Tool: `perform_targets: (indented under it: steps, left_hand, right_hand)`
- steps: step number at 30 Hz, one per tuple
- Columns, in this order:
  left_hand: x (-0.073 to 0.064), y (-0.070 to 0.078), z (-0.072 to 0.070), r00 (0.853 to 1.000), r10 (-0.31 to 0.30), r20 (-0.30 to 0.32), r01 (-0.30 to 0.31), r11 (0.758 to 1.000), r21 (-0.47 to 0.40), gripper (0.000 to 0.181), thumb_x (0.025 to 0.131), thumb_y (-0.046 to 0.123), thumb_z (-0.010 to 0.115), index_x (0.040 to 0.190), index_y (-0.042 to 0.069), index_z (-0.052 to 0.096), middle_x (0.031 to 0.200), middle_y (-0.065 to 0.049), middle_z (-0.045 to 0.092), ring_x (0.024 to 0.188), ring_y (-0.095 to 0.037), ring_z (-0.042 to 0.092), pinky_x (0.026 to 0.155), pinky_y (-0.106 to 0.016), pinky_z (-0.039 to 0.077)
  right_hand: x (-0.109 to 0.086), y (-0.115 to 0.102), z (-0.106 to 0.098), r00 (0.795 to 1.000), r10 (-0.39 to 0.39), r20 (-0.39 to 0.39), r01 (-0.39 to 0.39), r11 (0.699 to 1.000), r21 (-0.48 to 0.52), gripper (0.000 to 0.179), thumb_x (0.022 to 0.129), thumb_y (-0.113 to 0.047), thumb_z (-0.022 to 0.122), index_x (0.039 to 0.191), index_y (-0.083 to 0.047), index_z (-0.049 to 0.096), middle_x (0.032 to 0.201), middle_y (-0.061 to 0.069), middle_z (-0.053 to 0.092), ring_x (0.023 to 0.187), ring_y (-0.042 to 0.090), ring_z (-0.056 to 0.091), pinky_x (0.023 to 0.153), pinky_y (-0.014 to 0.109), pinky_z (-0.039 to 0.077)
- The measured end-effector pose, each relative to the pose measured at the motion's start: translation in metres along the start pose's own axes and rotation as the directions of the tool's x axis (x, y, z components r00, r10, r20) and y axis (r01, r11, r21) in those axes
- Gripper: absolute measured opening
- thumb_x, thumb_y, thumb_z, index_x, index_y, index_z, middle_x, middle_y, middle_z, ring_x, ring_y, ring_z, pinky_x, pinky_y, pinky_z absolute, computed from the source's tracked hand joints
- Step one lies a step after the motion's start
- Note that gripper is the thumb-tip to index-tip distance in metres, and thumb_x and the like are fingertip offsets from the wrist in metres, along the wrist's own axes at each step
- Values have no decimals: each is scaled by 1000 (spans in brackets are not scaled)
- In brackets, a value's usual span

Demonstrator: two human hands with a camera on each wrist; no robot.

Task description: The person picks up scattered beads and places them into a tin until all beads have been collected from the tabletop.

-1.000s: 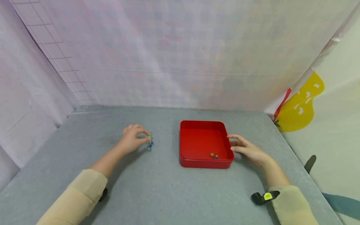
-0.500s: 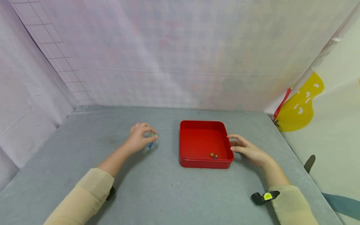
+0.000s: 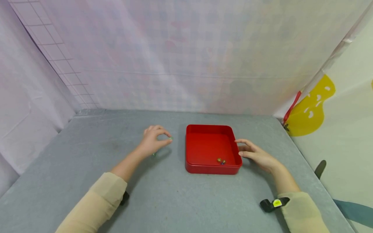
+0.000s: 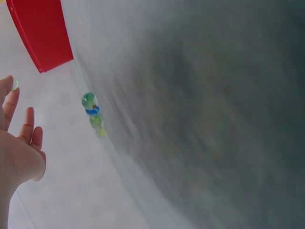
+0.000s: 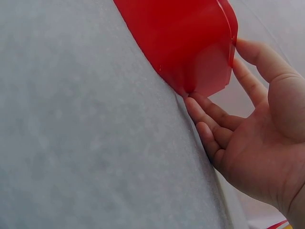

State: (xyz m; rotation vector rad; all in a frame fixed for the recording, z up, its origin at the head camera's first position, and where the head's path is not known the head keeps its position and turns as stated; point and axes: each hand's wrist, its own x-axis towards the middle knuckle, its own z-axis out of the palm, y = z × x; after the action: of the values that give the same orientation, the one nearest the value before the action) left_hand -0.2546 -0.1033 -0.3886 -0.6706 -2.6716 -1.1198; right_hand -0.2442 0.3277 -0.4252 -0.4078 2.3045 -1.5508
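My left hand (image 3: 154, 139) pinches a green glass marble (image 3: 170, 138) between thumb and index finger, raised over the table left of a red square box (image 3: 211, 169). Under that hand more glass marbles (image 4: 96, 119), green, blue and yellowish, sit on the table in a short row; in the head view the hand hides most of them, leaving one green marble (image 3: 154, 154) showing. Inside the box, a few small marbles (image 3: 219, 160) lie near its front right corner. My right hand (image 5: 257, 114) rests its fingertips and thumb against the box's right side, fingers loosely extended.
A grey cloth-covered table (image 3: 186, 200) lies under everything. Pale patterned curtains (image 3: 186, 64) hang behind and at both sides. Small black wrist devices (image 3: 268, 205) sit at the sleeves.
Having lifted the green marble from the row, my left hand has moved right toward the box, covering more of the marbles. The right hand and box have stayed put.
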Motion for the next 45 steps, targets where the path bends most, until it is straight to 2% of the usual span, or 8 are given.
perform_targets:
  steps: [16,25,32,45]
  left_hand:
    - [13,19,19,1000,13,-8,-13,998,-60,14,86,23,74,97,15,74,107,-3,58,111,-25,43,102,-50,19]
    - [19,32,31,1000,9,6,-9,995,-98,10,87,24,73,94,18,74,107,1,58,110,-21,43,102,-49,19]
    - [23,38,39,1000,12,14,-10,993,-118,6,87,25,72,92,21,72,109,2,57,112,-19,42,103,-49,18]
    - [31,48,53,999,14,49,-10,996,-87,8,88,26,72,94,21,73,114,0,56,114,-20,42,103,-49,20]
  right_hand:
    - [1,0,1,1000,6,-3,-6,1000,-8,53,97,-23,56,144,-9,34,138,26,42,126,40,37,102,60,28]
    - [1,1,1,1000,-1,5,1,1000,-16,52,98,-22,56,143,-9,34,138,25,43,124,34,41,101,55,30]
    - [1,1,1,1000,-1,6,1,1000,1,53,97,-21,56,143,-7,33,138,27,42,127,40,37,102,59,27]
    - [1,3,0,1000,-3,-13,3,1000,5,54,97,-22,57,143,-8,34,138,26,42,126,41,37,102,58,27]
